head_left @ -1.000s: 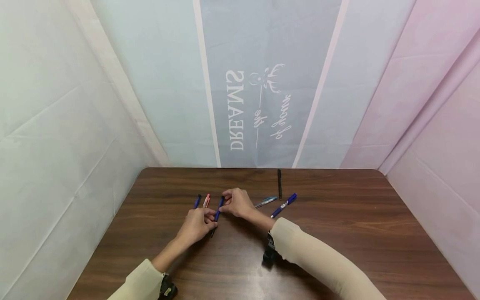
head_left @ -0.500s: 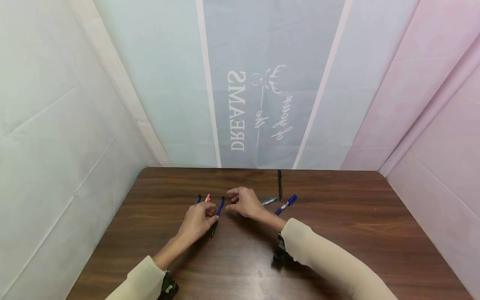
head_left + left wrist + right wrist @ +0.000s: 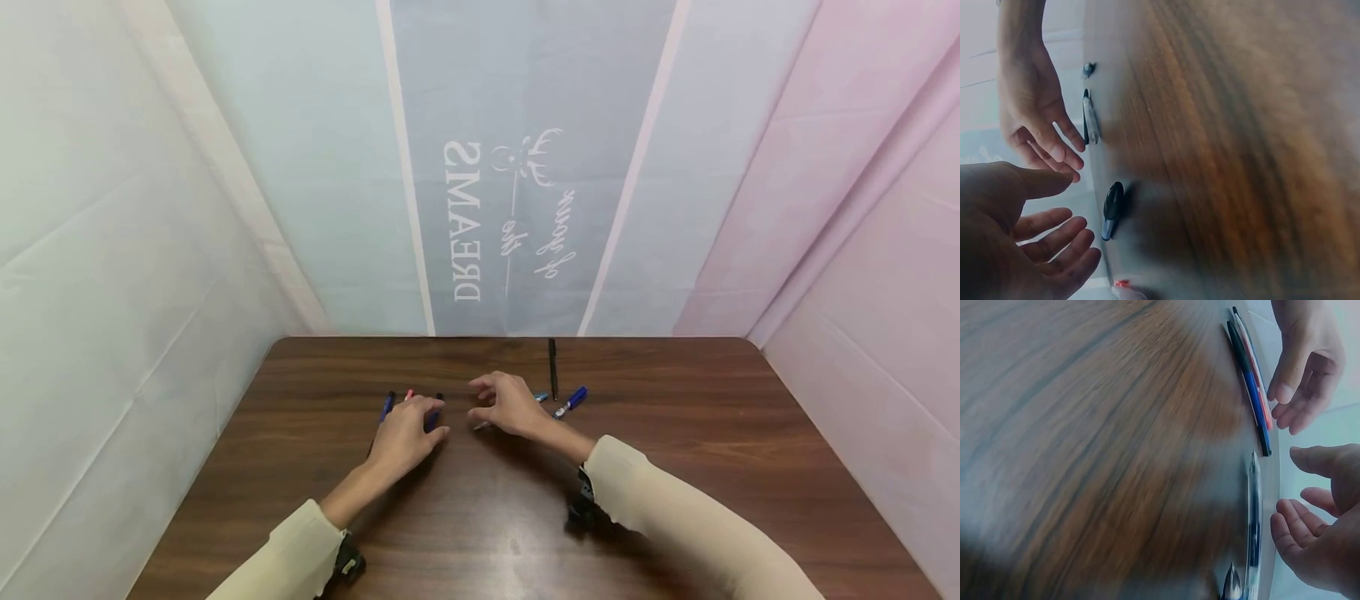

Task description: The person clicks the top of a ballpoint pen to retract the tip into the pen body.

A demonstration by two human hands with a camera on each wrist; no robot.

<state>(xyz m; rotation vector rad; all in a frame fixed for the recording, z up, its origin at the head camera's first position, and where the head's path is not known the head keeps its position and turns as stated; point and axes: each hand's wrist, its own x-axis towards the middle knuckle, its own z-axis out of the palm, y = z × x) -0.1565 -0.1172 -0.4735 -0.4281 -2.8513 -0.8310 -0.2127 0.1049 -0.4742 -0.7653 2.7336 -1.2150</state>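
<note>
My left hand hovers over the left group of pens with its fingers spread and nothing in them. Beneath it lie a blue pen with a black end, a red-and-white pen, and another blue pen, all partly hidden by the hand in the head view. My right hand is held above the table, fingers loosely bent and holding nothing. Under it is a clear pen with a light-blue end, whose tip shows below the thumb; the right wrist view shows its clear barrel.
A blue-and-white pen lies right of the right hand, partly behind the wrist. Near the table's back edge is a black pen. The brown wooden table meets fabric walls at the back and sides.
Both hands have let go of the blue pen, which stays on the table. My right hand has moved right to the clear pen; the left has lifted and opened over the pens.
</note>
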